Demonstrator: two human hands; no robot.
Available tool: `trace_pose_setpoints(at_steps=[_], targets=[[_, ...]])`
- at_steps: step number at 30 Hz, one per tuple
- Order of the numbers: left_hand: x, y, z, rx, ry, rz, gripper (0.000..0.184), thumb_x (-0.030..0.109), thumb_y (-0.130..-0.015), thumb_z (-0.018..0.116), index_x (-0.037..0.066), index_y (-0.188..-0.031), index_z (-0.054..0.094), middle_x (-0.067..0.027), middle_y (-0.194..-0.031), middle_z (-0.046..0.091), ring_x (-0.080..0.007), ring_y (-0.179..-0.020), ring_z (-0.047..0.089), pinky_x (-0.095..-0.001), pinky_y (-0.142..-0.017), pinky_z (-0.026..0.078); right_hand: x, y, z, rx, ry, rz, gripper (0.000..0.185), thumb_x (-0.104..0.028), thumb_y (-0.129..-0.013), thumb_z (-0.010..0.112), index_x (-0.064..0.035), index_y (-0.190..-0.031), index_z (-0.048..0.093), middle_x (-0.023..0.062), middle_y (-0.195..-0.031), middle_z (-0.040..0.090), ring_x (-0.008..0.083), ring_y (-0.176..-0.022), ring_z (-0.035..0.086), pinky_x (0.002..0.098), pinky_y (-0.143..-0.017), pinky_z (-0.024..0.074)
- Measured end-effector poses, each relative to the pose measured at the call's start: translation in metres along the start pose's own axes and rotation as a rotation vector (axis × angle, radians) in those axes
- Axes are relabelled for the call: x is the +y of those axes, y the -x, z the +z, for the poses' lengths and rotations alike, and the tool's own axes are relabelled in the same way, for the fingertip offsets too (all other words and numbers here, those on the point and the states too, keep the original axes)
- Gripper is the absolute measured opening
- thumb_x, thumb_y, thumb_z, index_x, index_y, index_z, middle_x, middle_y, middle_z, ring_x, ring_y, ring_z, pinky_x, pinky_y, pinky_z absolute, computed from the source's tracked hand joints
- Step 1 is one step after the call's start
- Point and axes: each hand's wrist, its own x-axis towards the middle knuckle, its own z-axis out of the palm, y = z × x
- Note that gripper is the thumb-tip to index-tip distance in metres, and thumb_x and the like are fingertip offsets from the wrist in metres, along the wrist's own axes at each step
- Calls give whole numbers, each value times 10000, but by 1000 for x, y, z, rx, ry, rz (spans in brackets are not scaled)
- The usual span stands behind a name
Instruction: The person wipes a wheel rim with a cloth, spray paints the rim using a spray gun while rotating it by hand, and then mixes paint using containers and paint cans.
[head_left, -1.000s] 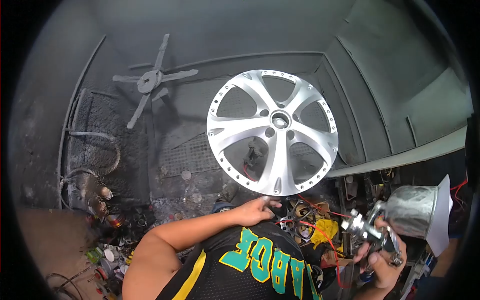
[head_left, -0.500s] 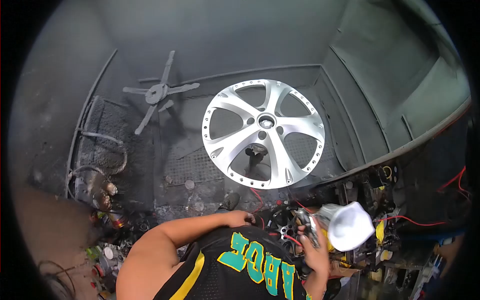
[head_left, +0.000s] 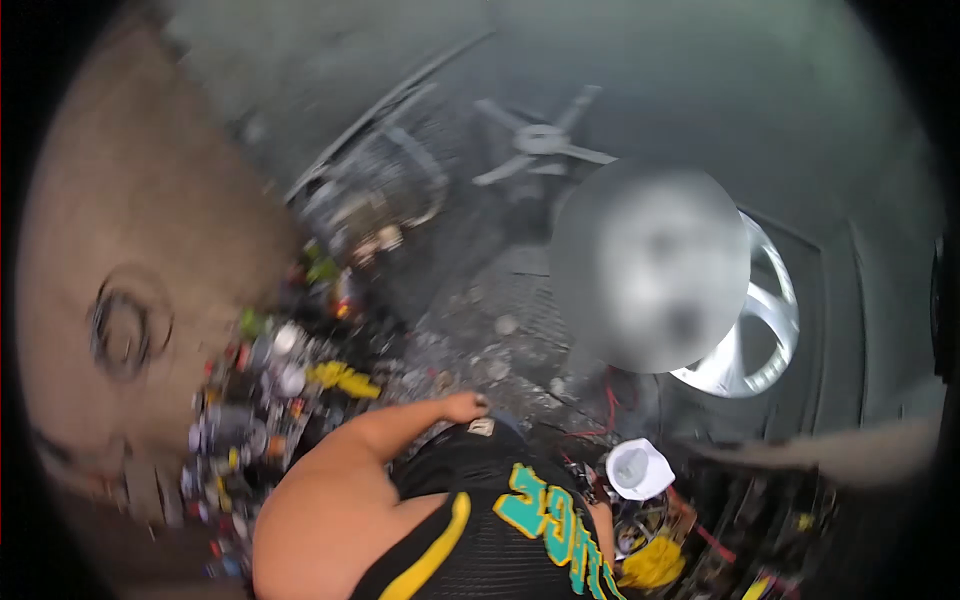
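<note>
My left hand (head_left: 465,407) is at my waist by the dark shorts, its fingers curled in and nothing visible in them. On the right, my right hand (head_left: 601,492) is mostly hidden beside my black jersey, closed around the handle of a spray gun. The gun's white paint cup (head_left: 655,478) shows clearly; its body is dark and blurred. Beyond it, a silver car wheel rim (head_left: 728,360) stands in the grey booth. A round grey blur covers much of the rim.
A grey-coated star-shaped stand (head_left: 540,139) is at the back. Cluttered cans and bottles (head_left: 285,375) lie at left, with a yellow cloth or glove (head_left: 343,379). A red hose (head_left: 612,405) runs along the floor. Another yellow item (head_left: 652,562) is at lower right. A coiled cable (head_left: 122,330) lies far left.
My view has swung left, so the rim and stand now appear further right. The spray gun stays in my right hand, now closer to my body. My left hand stays at my waist.
</note>
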Motion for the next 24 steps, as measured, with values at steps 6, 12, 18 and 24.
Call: trace_pose_setpoints(at_steps=[6,12,18,24], targets=[[-41,82,13,-64,-519,-198,314,221,-858,610,94,-1111,744,-168,-1130,726,-362,-1050,693,-471,-880,552,16,-15,12,-4,343,-100,626,-96,-851,736,-25,-1431,512,201,-1368,597,295,-1227,582,347,-1063,421],[-93,160,16,64,-445,-13,226,194,-825,644,110,-998,763,-158,-1054,736,-362,-998,704,-492,-827,561,-11,-57,47,-355,924,252,593,-64,-826,621,16,-1406,525,302,-1444,495,406,-1284,539,428,-1107,396],[-184,215,41,164,118,-126,211,207,-781,652,91,-933,742,-183,-959,726,-369,-886,700,-476,-755,546,-71,-67,146,-36,274,203,263,-74,-879,669,29,-1115,615,78,-893,662,174,-764,593,341,-684,472],[-307,293,162,235,214,-333,218,211,-772,685,53,-913,736,-172,-803,700,-323,-788,703,-457,-704,530,-133,-63,216,-256,326,322,235,-73,-898,652,7,-1119,629,64,-880,673,154,-740,605,321,-656,485]])
